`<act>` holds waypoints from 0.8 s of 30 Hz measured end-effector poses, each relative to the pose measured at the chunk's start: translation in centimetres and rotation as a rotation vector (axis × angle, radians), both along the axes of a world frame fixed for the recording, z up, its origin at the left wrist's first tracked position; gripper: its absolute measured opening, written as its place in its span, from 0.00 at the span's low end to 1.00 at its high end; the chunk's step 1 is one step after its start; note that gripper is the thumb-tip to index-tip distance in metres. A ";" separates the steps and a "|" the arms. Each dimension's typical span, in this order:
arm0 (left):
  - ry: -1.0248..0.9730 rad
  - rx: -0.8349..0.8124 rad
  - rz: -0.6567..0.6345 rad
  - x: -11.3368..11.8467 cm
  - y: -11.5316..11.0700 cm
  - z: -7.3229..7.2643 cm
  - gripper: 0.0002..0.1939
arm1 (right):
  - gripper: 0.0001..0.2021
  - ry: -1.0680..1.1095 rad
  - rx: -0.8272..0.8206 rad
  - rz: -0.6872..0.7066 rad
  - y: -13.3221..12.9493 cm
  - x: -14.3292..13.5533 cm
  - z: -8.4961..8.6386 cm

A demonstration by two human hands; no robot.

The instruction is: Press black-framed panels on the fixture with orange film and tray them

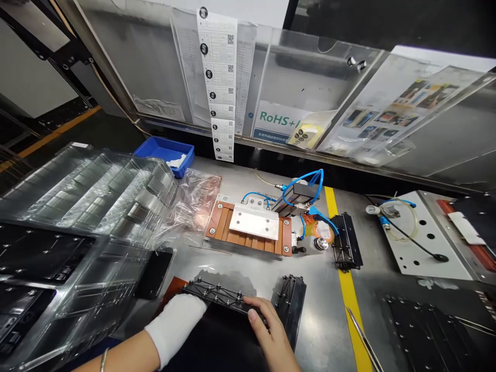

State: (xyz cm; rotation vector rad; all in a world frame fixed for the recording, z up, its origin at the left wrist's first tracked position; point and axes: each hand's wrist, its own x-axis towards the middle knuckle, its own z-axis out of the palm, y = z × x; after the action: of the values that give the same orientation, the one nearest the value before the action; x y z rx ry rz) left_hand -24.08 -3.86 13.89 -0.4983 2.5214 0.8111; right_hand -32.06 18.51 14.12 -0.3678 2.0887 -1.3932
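Head view shows you holding a flat black plastic frame [222, 299] low on the counter [321, 320], at about 6 o'clock. Your left hand [176, 323] wears a white cloth cover and rests against the frame's left end. I cannot tell if its fingers are curled or spread, because the cloth hides them. Your right hand [271, 336] lies on the frame's right end, with the fingers pressed down on the top edge. It is a light pinch on the rim, not a fist.

To do this well, hold both ends evenly so the frame stays flat. I think the thin ribs could bend if you push hard in the middle, so keep your fingers on the rim.

A second black frame [290, 305] lies just right of your right hand, nearly touching it. Mind that you don't bump it.

The copper-coloured press jig [250, 227] with its silver plate sits at 12 o'clock from the frame. Blue air hoses [302, 188] loop at its far right. If the frame goes that way, lift it clear of the counter instead of sliding it.

Clear plastic trays [77, 217] are stacked at 9 o'clock, close to your left arm. Thin metal tweezers [364, 338] lie at 3 o'clock on the yellow line [344, 279], with the point toward you. Keep your right wrist away from them.
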 end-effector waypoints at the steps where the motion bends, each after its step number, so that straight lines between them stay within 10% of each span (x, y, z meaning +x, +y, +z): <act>1: -0.033 -0.031 -0.004 0.1 0.0 0.3 0.11 | 0.27 -0.012 0.001 -0.009 -0.1 0.0 0.2; 6: -0.058 -0.125 -0.043 2.1 -0.1 5.2 0.14 | 0.29 0.009 0.024 -0.027 -0.1 0.3 0.9; 9: -0.016 0.094 0.087 3.9 -0.6 7.0 0.19 | 0.29 0.198 0.085 -0.068 0.7 0.4 0.8; 13: 0.083 0.803 0.572 4.7 0.6 5.0 0.31 | 0.29 0.513 0.036 -0.043 1.5 0.8 0.8; 18: 0.328 1.220 1.042 2.3 4.1 4.0 0.37 | 0.37 0.727 -0.049 0.194 0.8 2.3 0.3; 24: 0.465 0.538 0.909 3.2 -0.2 3.8 0.33 | 0.24 0.545 -0.024 -0.007 1.0 -1.0 -1.6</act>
State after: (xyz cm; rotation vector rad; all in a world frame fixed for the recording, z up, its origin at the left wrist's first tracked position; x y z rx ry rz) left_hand -20.90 -4.02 17.64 -1.4132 2.2134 2.0512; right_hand -33.02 19.48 12.47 -0.8274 2.4980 -1.4365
